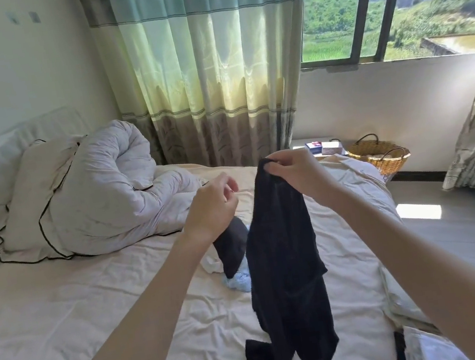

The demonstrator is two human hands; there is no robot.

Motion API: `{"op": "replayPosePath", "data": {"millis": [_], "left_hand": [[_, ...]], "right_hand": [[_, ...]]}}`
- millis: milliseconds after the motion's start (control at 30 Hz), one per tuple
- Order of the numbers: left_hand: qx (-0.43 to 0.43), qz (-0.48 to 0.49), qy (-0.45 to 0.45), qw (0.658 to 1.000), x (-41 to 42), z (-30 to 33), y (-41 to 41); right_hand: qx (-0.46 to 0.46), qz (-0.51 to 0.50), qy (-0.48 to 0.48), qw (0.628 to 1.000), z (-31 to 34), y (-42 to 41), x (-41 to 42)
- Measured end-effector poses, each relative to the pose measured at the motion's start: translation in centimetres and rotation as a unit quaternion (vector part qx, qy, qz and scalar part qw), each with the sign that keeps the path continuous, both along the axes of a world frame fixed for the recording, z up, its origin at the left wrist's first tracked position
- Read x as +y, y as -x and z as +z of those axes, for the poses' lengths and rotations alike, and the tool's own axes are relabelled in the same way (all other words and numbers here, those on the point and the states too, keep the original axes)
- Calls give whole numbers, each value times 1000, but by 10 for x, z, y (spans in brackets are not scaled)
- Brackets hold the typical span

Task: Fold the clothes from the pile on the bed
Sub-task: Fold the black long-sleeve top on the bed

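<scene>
A black garment [287, 279] hangs above the bed, its lower end touching the sheet [65, 310]. My right hand [293, 176] pinches its top edge and holds it up. My left hand [214, 207] hovers to the left of the garment, fingers loosely curled and holding nothing. Behind the hanging garment lies a small pile: a dark piece [232, 247], a light blue piece [239, 280] and a white piece [210, 264].
A bunched white duvet [115, 190] and a pillow with black piping [29, 209] lie at the head of the bed. A wicker basket [379, 156] stands on the floor beyond the bed, under the window. Curtains [205, 71] hang behind.
</scene>
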State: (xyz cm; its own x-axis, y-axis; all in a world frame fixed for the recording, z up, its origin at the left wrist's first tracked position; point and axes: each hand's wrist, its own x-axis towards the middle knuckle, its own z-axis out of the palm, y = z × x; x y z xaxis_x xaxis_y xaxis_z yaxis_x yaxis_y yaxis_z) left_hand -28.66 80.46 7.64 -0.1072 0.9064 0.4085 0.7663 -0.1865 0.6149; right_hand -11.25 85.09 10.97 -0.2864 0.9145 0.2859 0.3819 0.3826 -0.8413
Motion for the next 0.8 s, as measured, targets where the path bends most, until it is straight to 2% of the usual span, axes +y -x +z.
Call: {"op": "replayPosePath", "data": {"millis": [67, 167, 300, 400, 533, 567, 700, 733, 800], "left_hand": [[-45, -30, 0, 999, 1, 4, -4], [-124, -115, 64, 983, 1, 5, -19], [-97, -28, -3, 995, -1, -5, -25], [-64, 0, -34, 997, -5, -9, -17], [-50, 4, 37, 998, -3, 5, 9], [-68, -2, 51, 996, -1, 8, 15], [-237, -40, 63, 969, 1, 31, 37], [-256, -44, 63, 964, 0, 36, 43], [-242, -30, 50, 969, -1, 42, 54]], "right_hand": [[46, -3, 34, 998, 6, 0, 2], [35, 22, 49, 998, 15, 10, 1], [13, 1, 19, 1000, 24, 18, 1], [-28, -30, -20, 999, 24, 15, 6], [-117, -46, -65, 990, 17, 8, 11], [-137, -39, -69, 987, 15, 7, 11], [-202, -13, -57, 978, 3, 8, 12], [-213, -11, -57, 975, -1, 8, 13], [-234, -19, -69, 970, -8, 6, 16]]}}
